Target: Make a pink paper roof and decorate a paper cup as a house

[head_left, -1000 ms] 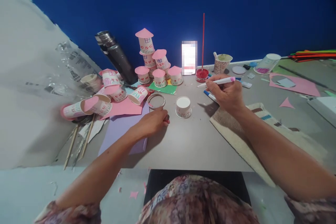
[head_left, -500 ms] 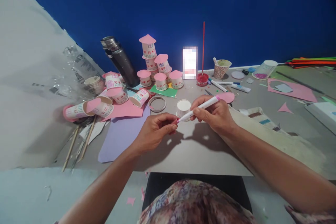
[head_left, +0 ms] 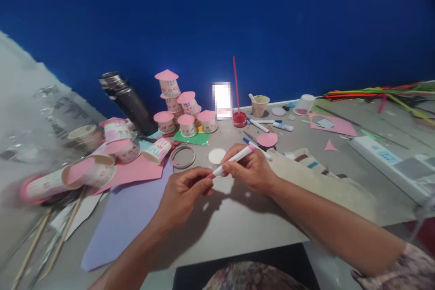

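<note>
A white marker (head_left: 240,153) with a pink end slants between my hands above the table. My right hand (head_left: 250,170) is closed around its barrel. My left hand (head_left: 185,195) pinches the small pink marker cap (head_left: 211,176) at the marker's lower tip. The cap and tip meet there; whether it is fully seated I cannot tell. Just behind the marker stands a white paper cup (head_left: 216,155), partly covered by my right hand. To its left lies a roll of tape (head_left: 183,157).
Decorated cups with pink cone roofs (head_left: 167,86) are stacked at the back left, near a dark flask (head_left: 131,104). A phone (head_left: 222,99) leans on the wall beside a red pot (head_left: 239,120). A white power strip (head_left: 390,163) lies right, purple paper (head_left: 125,222) left.
The marker tip and the pink cap in my left hand have come together. My view has shifted to the right and up, so the table things appear further left and lower.
</note>
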The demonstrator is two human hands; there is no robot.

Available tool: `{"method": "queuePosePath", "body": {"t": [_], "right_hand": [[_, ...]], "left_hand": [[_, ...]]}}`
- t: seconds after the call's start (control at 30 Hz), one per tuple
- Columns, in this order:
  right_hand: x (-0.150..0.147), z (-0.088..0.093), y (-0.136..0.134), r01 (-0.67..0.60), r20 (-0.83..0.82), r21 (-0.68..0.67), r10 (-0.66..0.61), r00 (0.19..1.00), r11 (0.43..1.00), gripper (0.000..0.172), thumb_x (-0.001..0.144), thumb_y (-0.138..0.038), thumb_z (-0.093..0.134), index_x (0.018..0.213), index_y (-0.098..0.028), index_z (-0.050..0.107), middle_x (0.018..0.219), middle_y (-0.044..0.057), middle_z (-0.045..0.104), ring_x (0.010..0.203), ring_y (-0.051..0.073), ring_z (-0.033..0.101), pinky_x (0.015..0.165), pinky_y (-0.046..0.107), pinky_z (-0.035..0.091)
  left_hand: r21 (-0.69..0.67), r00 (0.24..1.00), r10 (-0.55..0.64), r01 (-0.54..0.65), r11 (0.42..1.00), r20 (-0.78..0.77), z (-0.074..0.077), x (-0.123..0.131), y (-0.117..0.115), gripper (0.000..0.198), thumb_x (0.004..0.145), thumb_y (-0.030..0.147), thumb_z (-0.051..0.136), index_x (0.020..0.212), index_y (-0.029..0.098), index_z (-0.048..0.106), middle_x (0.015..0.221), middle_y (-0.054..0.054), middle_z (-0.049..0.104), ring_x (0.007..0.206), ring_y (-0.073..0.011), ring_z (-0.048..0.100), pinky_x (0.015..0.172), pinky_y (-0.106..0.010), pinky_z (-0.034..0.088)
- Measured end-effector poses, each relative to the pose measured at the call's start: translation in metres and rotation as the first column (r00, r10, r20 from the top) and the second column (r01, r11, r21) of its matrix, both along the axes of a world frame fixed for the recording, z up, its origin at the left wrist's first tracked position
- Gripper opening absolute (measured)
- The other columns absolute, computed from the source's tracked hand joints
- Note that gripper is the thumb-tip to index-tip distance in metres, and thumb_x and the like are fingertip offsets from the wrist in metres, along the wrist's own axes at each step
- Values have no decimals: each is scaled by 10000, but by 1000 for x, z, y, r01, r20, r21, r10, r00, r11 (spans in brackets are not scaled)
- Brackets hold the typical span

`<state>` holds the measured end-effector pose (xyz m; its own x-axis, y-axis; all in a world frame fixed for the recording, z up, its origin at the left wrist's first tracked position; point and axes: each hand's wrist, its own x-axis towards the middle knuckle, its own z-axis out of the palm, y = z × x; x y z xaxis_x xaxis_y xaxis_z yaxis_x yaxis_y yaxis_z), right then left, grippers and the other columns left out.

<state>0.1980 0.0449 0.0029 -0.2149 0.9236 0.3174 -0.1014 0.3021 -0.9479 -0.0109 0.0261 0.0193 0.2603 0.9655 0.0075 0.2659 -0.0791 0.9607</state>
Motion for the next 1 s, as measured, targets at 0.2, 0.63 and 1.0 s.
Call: {"method": "queuePosePath", "body": {"t": [0.2, 0.63, 1.0], "right_hand": [[-13, -4, -1, 20, -113, -64, -27, 993, 998, 356, 817, -521, 802, 831, -206, 637, 637, 0, 690, 528, 118, 610, 499, 231, 491], [183, -1, 95, 863, 739, -12, -577, 348, 505, 252, 839, -378, 732, 744, -145, 713, 731, 140, 729, 791, 315, 730, 729, 390, 532], [124, -30, 120, 632, 927, 234, -366, 84, 738, 226, 939, -370, 666, 1000, -216, 820, 1181, 143, 764, 1180, 293, 667, 950, 339, 484]], "left_hand": [[135, 993, 115, -110, 985, -28, -3, 12, 9, 238, 818, 419, 758, 865, 193, 816, 610, -6, 687, 594, -157, 647, 587, -255, 542], [681, 938, 198, 53, 730, -284, -16, 8, 51, 177, 982, 345, 619, 1002, 229, 751, 1123, -72, 694, 992, -219, 697, 838, -374, 591], [886, 945, 203, 146, 441, -257, -47, 13, 48, 225, 965, 47, 604, 1087, 228, 662, 1156, -92, 641, 1101, -230, 660, 944, -423, 583]]}}
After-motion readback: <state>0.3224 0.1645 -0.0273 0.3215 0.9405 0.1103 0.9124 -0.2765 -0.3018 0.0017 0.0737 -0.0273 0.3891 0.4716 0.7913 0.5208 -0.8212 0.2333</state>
